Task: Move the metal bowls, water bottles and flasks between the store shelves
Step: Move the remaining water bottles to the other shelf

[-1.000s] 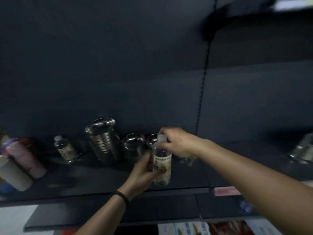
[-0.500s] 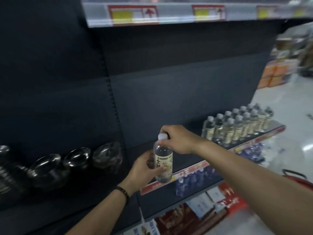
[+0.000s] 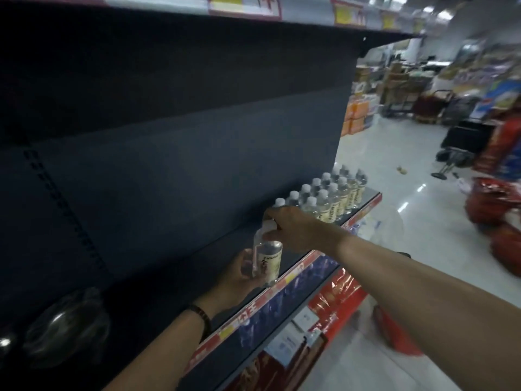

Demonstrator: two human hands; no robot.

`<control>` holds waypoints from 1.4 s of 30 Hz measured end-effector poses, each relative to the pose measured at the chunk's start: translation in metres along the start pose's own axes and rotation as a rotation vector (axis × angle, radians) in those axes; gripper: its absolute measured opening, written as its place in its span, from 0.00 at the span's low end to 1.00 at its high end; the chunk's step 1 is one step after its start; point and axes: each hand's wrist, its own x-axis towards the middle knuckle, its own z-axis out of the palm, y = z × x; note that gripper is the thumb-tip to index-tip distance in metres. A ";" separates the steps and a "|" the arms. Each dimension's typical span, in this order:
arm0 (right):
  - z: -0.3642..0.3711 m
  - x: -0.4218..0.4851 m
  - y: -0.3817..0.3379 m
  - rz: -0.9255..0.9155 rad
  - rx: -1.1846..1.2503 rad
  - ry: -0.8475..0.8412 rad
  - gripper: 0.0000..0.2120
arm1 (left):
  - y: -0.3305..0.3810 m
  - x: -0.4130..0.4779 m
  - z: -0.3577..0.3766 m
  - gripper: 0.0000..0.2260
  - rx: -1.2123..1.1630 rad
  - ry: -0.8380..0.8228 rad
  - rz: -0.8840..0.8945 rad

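One bottle [image 3: 267, 259] between left hand [image 3: 235, 276], right hand [image 3: 296, 232], at shelf edge [image 3: 299, 267].

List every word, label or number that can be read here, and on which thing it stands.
Nothing reads with certainty.
Label of the bottle held by the left hand and right hand: capital letters above vertical characters, blurred.
Labels of the bottles in the row: too small.
Signs on the upper shelf edge: cut off, blurred.
Red strip on the lower shelf edge: blurred.

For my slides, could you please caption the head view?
Left hand and right hand hold a water bottle over the shelf, near the bottle row.
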 end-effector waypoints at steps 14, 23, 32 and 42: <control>0.008 0.107 0.166 -0.052 -0.213 -0.120 0.15 | 0.034 0.152 0.074 0.19 0.066 0.009 -0.139; 0.023 0.138 0.216 -0.080 -0.180 -0.131 0.14 | 0.034 0.199 0.107 0.20 0.058 0.054 -0.248; 0.022 0.146 0.231 -0.036 -0.127 -0.130 0.17 | 0.030 0.212 0.120 0.42 0.000 0.086 -0.327; 0.014 0.133 0.202 -0.086 -0.251 -0.011 0.20 | 0.031 0.179 0.103 0.29 0.192 0.122 -0.342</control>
